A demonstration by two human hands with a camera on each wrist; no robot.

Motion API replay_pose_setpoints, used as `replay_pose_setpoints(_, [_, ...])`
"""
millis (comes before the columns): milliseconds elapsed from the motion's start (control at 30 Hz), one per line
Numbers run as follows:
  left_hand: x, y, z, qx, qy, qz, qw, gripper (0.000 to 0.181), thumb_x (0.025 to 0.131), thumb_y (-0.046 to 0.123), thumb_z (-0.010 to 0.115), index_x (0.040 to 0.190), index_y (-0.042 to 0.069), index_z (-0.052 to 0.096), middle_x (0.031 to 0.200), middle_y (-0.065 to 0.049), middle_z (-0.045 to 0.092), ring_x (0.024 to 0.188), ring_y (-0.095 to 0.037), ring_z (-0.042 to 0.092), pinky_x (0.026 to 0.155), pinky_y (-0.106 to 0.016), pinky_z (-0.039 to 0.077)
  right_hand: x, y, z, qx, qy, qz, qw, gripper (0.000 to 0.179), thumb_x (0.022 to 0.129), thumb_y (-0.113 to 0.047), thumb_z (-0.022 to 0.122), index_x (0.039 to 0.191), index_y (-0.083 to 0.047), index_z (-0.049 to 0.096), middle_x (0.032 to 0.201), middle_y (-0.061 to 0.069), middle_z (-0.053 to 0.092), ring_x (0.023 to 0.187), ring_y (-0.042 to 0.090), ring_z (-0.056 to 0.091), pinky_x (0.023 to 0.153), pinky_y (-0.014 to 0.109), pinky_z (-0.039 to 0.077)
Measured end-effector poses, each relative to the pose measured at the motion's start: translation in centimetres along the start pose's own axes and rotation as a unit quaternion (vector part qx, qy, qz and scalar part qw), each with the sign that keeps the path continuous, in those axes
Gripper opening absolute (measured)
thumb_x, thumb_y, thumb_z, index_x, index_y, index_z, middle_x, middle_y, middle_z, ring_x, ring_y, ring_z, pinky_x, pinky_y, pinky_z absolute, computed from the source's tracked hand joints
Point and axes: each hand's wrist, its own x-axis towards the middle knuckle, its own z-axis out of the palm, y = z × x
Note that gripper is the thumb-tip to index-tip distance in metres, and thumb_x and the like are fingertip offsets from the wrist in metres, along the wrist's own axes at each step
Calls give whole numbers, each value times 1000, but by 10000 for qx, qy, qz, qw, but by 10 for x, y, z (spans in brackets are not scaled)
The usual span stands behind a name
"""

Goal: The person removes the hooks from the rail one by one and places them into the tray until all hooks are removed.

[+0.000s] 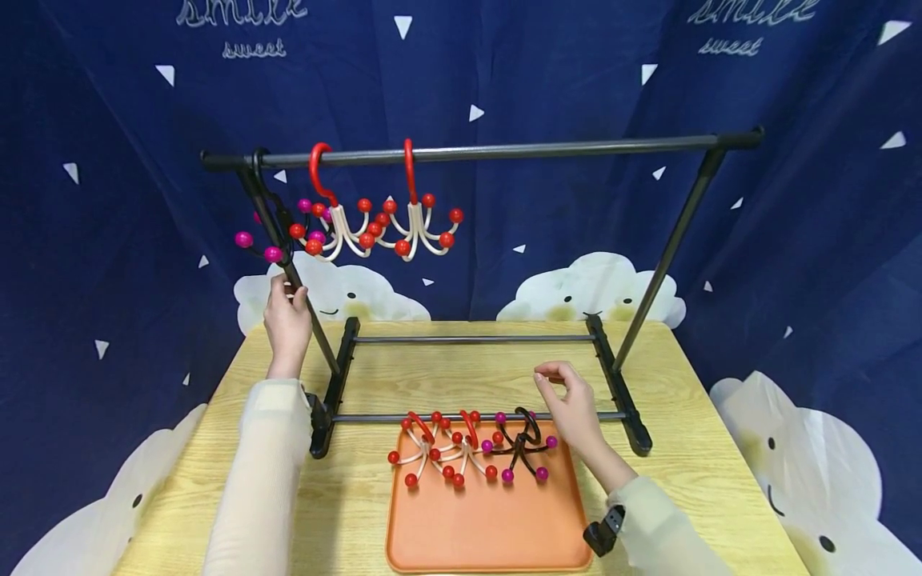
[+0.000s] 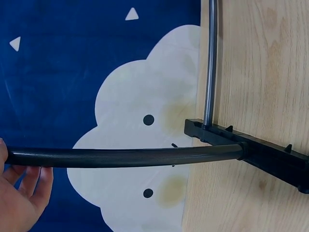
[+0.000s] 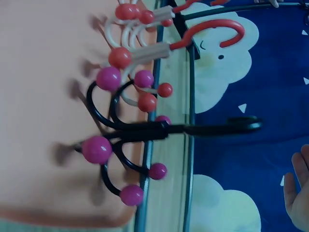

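My left hand [image 1: 288, 320] grips the left post [image 2: 120, 158] of a dark metal rack, thumb on one side and fingers on the other. From the rack's top bar [image 1: 547, 150], near its left end, hang two white multi-arm hangers with red hooks and red balls, one [image 1: 337, 228] left of the other [image 1: 414, 224]. Beside them at the post hangs a black hanger [image 1: 284, 218] with magenta balls. My right hand [image 1: 576, 408], fingers loosely bent and holding nothing, hovers just right of another black hanger [image 3: 145, 130] on an orange tray [image 1: 490, 528].
Two more white hangers with red hooks, one [image 1: 425, 452] left of the other [image 1: 467, 450], lie on the tray's back part. The rack's feet [image 1: 619, 392] and lower rods [image 1: 468, 339] stand on the wooden table [image 1: 173, 512]. A blue curtain [image 1: 540, 80] hangs behind.
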Motion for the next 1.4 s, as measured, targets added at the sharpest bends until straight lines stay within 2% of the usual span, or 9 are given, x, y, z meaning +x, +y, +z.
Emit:
replay_pose_setpoints(367, [-2, 1, -5, -406, -93, -19, 9991, 30, 93, 12, 49, 121, 5, 44, 111, -20, 53, 104, -34, 54, 89, -44, 43, 30, 3, -30, -448, 541, -592, 9958, 18, 91, -22, 55, 100, -9, 62, 96, 4, 64, 88, 19, 59, 75, 29, 44])
replay_pose_setpoints(500, [-3, 8, -13, -587, 101, -87, 9982, 32, 91, 9, 47, 122, 1, 44, 115, -19, 49, 105, -32, 52, 90, -40, 41, 43, 5, -43, -353, 766, -694, 9940, 17, 90, -18, 56, 100, -6, 62, 94, 7, 65, 84, 8, 57, 74, 22, 44])
replay_pose_setpoints(700, [0, 28, -32, -925, 866, -58, 9919, 29, 90, 9, 47, 117, 0, 48, 112, -13, 51, 98, -22, 55, 83, -26, 43, 59, 7, -67, -110, 1238, -315, 9917, 18, 89, -15, 57, 101, -2, 61, 94, 12, 64, 79, -10, 51, 74, 11, 40])
replay_pose_setpoints(867, [3, 46, -49, -1424, 1829, 65, 9727, 19, 87, 4, 50, 106, 2, 54, 99, 4, 50, 86, -1, 54, 74, -13, 41, 70, 3, -84, -319, 1532, 69, 9877, 23, 90, -18, 55, 106, -2, 60, 93, 6, 62, 77, -10, 49, 70, 10, 38])
replay_pose_setpoints(933, [3, 57, -56, -1565, 2057, 207, 9658, 17, 87, 3, 51, 102, 4, 57, 93, 12, 48, 81, 4, 51, 72, -12, 39, 77, 4, -91, -509, 1660, 221, 9846, 25, 90, -19, 54, 108, -4, 59, 93, 3, 61, 75, -11, 48, 69, 9, 37])
replay_pose_setpoints(1033, [2, 75, -63, -1624, 2162, 495, 9615, 15, 86, 3, 51, 99, 6, 60, 89, 18, 47, 77, 7, 51, 68, -12, 36, 87, 7, -103, -766, 1840, 452, 9789, 28, 90, -23, 53, 112, -7, 59, 93, 0, 60, 74, -13, 47, 68, 7, 37])
replay_pose_setpoints(1200, [-9, 101, -66, -1757, 2030, 723, 9606, 15, 86, 4, 53, 99, 5, 60, 88, 18, 47, 78, 7, 51, 68, -11, 37, 98, 14, -119, -1108, 1944, 564, 9730, 34, 90, -24, 51, 119, -7, 54, 101, 7, 60, 85, 4, 56, 70, 9, 37])
replay_pose_setpoints(1300, [-21, 121, -65, -1865, 1904, 869, 9599, 15, 87, 3, 53, 100, 0, 59, 89, 9, 52, 79, 6, 50, 71, -12, 39, 105, 18, -127, -1362, 2002, 398, 9694, 37, 88, -18, 52, 122, -3, 49, 108, 14, 56, 99, 23, 55, 75, 19, 39])
replay_pose_setpoints(1400, [-29, 140, -61, -1922, 1710, 1170, 9592, 16, 88, 4, 53, 101, -2, 59, 92, -3, 57, 80, 3, 50, 73, -13, 39, 116, 21, -135, -1459, 2133, 283, 9656, 43, 87, -14, 54, 127, -2, 44, 114, 19, 50, 106, 30, 51, 80, 31, 41])
